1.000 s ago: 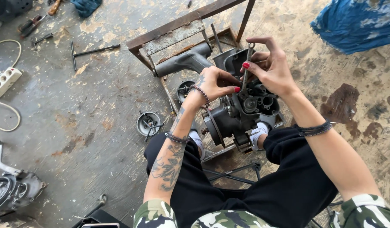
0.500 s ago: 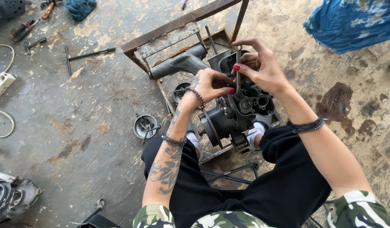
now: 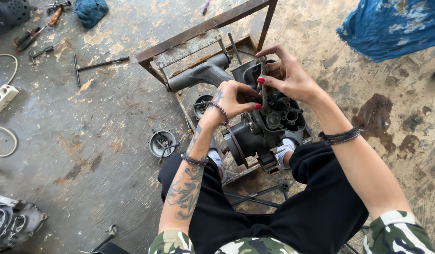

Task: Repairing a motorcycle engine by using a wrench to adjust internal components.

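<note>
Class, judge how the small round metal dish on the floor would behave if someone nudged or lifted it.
The metal dish looks shallow and flat-based, so it would probably slide, not roll. It seems thin, likely light. Loose small parts inside would probably rattle or spill if tipped.

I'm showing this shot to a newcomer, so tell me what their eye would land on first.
First, the two hands meeting mid-frame over a greasy grey engine block on a rusty metal stand: the right hand pinches a slim metal tool upright, the left hand beside it on the block. Next, the tattooed left forearm low in the centre. Then the blue cloth at top right.
</note>
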